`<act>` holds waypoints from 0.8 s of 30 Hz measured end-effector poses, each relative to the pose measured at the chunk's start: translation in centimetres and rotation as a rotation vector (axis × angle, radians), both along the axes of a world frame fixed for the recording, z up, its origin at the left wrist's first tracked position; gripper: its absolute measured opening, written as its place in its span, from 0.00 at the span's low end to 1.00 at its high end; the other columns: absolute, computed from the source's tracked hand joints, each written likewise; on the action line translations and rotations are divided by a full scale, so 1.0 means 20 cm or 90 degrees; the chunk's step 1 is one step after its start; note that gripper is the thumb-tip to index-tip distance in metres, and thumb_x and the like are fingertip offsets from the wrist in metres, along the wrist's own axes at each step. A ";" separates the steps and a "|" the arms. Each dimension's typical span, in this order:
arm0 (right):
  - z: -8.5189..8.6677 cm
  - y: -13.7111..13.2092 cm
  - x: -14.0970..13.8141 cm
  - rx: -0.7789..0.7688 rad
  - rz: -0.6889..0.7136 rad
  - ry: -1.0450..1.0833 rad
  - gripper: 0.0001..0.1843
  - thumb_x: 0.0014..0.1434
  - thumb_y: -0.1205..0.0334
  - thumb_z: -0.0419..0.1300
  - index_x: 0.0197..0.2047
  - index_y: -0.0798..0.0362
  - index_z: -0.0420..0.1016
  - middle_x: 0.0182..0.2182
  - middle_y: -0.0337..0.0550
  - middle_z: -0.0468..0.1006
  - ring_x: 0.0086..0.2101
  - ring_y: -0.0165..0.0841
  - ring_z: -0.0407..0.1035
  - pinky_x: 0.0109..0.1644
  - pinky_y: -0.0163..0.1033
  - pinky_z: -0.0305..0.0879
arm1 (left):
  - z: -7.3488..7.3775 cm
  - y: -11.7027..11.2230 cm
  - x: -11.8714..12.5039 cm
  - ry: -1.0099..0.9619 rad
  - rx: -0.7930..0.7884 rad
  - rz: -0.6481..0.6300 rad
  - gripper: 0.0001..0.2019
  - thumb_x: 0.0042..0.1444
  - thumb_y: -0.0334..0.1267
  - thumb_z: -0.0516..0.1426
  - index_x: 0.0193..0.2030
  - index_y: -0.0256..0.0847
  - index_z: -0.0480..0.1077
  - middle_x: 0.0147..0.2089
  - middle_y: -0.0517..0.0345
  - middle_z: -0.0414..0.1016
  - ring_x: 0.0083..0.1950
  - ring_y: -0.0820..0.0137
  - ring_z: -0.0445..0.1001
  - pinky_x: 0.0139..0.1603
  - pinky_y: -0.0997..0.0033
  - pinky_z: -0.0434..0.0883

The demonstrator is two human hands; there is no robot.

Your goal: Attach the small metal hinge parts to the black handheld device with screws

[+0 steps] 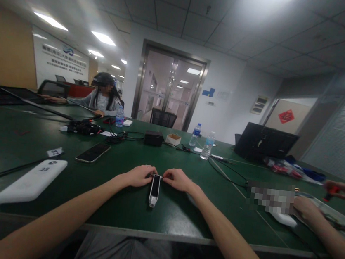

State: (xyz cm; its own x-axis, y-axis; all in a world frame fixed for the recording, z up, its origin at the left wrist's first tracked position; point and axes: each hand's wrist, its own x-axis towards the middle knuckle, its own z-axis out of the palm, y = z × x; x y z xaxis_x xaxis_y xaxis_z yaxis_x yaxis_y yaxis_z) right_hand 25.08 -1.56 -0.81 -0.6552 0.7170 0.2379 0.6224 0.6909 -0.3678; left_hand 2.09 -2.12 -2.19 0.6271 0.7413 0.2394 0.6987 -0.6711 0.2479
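Note:
On the green table (125,213) directly in front of me lies a slim white device with a dark upper face (155,188); its kind is unclear. My left hand (140,175) is closed, thumb and fingertips pinching the device's far end from the left. From the right, my right hand (177,179) pinches at that same end, its fingers curled together. Something thin and pale shows between the two sets of fingertips, too small to make out.
Left are a white power bank (34,180) and a smartphone (93,152). Beyond my hands stand a black box (153,138), an open small box (173,139) and water bottles (208,146). A co-worker's hand (305,209) works at right; another person (103,96) sits across.

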 end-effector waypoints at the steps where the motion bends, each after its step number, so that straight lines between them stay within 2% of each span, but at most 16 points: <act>1: 0.00 0.00 0.00 -0.002 0.001 0.000 0.08 0.57 0.61 0.58 0.38 0.53 0.76 0.32 0.41 0.78 0.31 0.30 0.70 0.36 0.33 0.64 | 0.00 0.00 0.00 0.001 0.002 0.001 0.12 0.57 0.38 0.51 0.47 0.44 0.67 0.42 0.56 0.72 0.43 0.66 0.70 0.42 0.69 0.66; 8: -0.02 0.02 0.00 0.003 0.011 -0.009 0.09 0.56 0.62 0.58 0.39 0.54 0.76 0.32 0.42 0.77 0.30 0.29 0.69 0.34 0.33 0.63 | 0.00 -0.01 0.00 0.002 -0.004 0.010 0.11 0.57 0.38 0.50 0.47 0.44 0.67 0.41 0.56 0.71 0.42 0.67 0.71 0.40 0.70 0.66; 24: -0.02 0.02 0.00 0.016 0.010 -0.030 0.08 0.55 0.65 0.58 0.38 0.55 0.76 0.30 0.41 0.75 0.29 0.28 0.68 0.33 0.31 0.62 | 0.03 -0.03 0.01 0.025 -0.008 0.006 0.13 0.57 0.38 0.50 0.49 0.44 0.66 0.43 0.55 0.71 0.43 0.65 0.71 0.44 0.68 0.67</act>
State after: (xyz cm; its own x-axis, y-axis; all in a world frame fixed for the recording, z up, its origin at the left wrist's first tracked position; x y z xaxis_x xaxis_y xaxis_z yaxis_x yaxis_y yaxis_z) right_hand 25.04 -1.09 -1.27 -0.6774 0.7005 0.2247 0.6276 0.7096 -0.3202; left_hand 2.32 -2.80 -1.60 0.6281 0.7503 0.2062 0.7147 -0.6610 0.2287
